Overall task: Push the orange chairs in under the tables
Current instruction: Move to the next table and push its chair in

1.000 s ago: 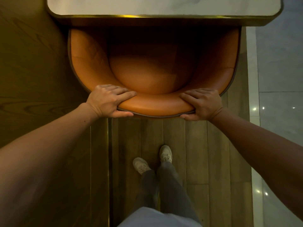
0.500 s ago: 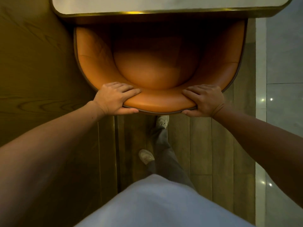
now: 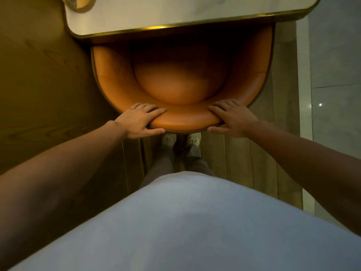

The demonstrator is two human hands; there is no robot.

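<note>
An orange leather tub chair point(image 3: 183, 83) stands in front of me, its front tucked under a white marble table point(image 3: 175, 14) with a brass edge. My left hand point(image 3: 139, 121) grips the left part of the curved backrest rim, fingers over the top and thumb beneath. My right hand point(image 3: 232, 120) grips the right part of the same rim in the same way. The chair's front and legs are hidden under the tabletop.
A dark wood panel point(image 3: 45, 85) runs along the left, close to the chair's side. Wooden floor boards point(image 3: 244, 163) lie underfoot, with pale glossy tiles point(image 3: 336, 94) to the right. My shoes point(image 3: 181, 140) stand just behind the chair. A round brass-rimmed object point(image 3: 80, 3) sits on the table's left corner.
The chair has slid further under the table. I have stepped forward, both feet now right behind the backrest, and my body fills the lower view. Both hands keep their hold.
</note>
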